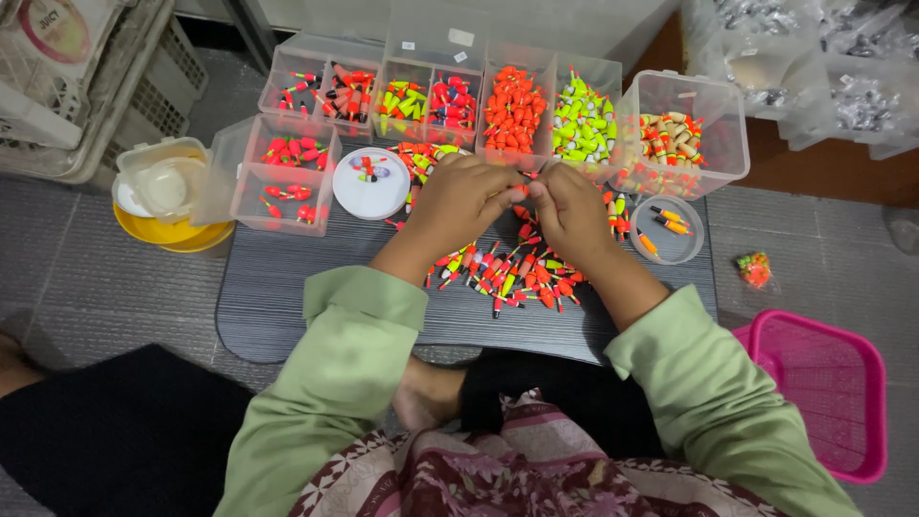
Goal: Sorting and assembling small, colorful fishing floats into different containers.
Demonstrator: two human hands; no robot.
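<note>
**Small float pinched between both hands**

The left hand (459, 196) and right hand (571, 209) meet fingertip to fingertip, both pinching one small orange float (520, 190). Its long axis seems to run across, hand to hand. Beneath the hands, loose floats (503, 273) litter the counter (287, 306); sorted boxes (517, 105) sit beyond.

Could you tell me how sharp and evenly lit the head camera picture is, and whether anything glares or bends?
Head view: evenly lit, soft shadows; the left hand and right hand are sharp over the dark grey ribbed board; mild glare on the clear plastic compartment boxes; edges bow slightly, wide-angle.
</note>
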